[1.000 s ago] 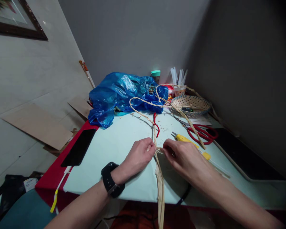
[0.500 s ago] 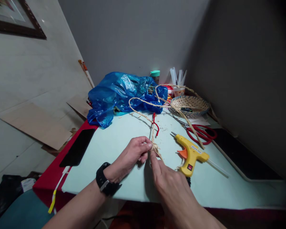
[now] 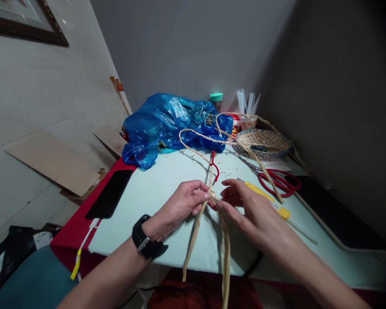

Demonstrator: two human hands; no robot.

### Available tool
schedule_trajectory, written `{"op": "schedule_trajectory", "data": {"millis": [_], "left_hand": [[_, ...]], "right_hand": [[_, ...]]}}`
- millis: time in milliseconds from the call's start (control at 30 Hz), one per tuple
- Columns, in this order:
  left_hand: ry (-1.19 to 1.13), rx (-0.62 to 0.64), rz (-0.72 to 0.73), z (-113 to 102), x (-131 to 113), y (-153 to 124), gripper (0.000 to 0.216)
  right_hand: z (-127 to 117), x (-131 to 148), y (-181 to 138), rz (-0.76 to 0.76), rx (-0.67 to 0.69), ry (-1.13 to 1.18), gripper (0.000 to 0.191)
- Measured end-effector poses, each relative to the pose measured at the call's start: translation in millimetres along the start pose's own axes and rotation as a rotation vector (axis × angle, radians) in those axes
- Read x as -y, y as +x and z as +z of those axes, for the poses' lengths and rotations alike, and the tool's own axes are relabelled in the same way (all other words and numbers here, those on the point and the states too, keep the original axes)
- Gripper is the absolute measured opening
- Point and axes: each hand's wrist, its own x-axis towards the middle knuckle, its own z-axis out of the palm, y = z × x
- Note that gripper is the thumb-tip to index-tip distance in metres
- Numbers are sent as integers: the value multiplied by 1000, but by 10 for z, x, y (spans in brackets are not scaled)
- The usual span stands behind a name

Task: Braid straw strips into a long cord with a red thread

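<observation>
My left hand [image 3: 186, 198], with a black watch [image 3: 147, 240] on its wrist, pinches a braided straw cord [image 3: 211, 181] at the lower end of its plait. From that point two loose flat strands [image 3: 225, 257] hang down past the table's front edge. My right hand [image 3: 255, 208] is just right of the plait with its fingers spread. Its thumb tip touches or nearly touches a strand. A red fuzzy wire [image 3: 216, 169] is wrapped round the cord farther up. Behind my right hand lies a yellow glue gun [image 3: 259, 189], partly covered.
Red-handled scissors [image 3: 284, 184] and a dark tablet [image 3: 337, 219] lie at the right. Toward the back are a woven basket [image 3: 266, 143], a cup of glue sticks [image 3: 248, 123] and a blue plastic bag [image 3: 173, 124]. A black phone [image 3: 111, 193] rests on the left edge.
My right hand has drawn back to the right and its fingers have spread, now hiding much of the glue gun. The loose strands hang visibly below the plait; my left hand keeps its pinch.
</observation>
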Motion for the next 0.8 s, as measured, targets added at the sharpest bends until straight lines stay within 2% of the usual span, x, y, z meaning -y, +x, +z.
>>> {"op": "schedule_trajectory", "data": {"millis": [67, 100, 167, 300, 433, 567, 667, 800], "left_hand": [[-3, 20, 18, 4, -2, 2, 17], [-1, 30, 25, 8, -3, 4, 16], [24, 44, 32, 19, -4, 8, 12], [171, 16, 21, 32, 3, 10, 7], [274, 2, 19, 18, 24, -6, 10], [292, 33, 16, 1, 24, -30, 10], [318, 40, 16, -3, 14, -48, 12], [518, 26, 84, -14, -25, -103, 8]], "right_hand": [[24, -26, 83, 72, 218, 257, 37], [44, -31, 118, 94, 311, 344, 32], [83, -25, 171, 96, 386, 383, 18], [83, 28, 209, 62, 316, 115, 12], [-1, 57, 222, 65, 338, 19, 29], [-22, -20, 251, 29, 314, 98, 37], [33, -103, 267, 25, 312, 240, 39], [91, -137, 263, 107, 289, 432, 34]]}}
